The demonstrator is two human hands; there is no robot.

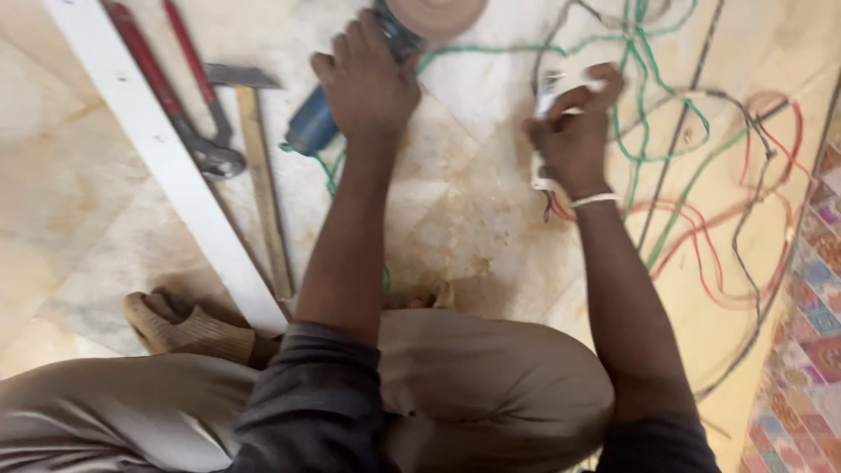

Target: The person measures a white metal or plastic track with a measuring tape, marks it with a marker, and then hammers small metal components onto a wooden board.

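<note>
My left hand (368, 83) grips the body of a blue angle grinder (314, 123) lying on the marble floor, its round disc (435, 13) at the top edge. My right hand (574, 131) is closed around a white plug-like piece (550, 92) with wires running out of it. A pale band sits on my right wrist. Green, red and black wires (683, 166) spread in loops to the right of that hand.
A long white strip (166, 158) lies diagonally at left. Beside it lie red-handled pliers (184, 114) and a wooden-handled hammer (258, 166). My knees and a socked foot (180, 328) fill the bottom. A patterned rug (810, 350) borders the right edge.
</note>
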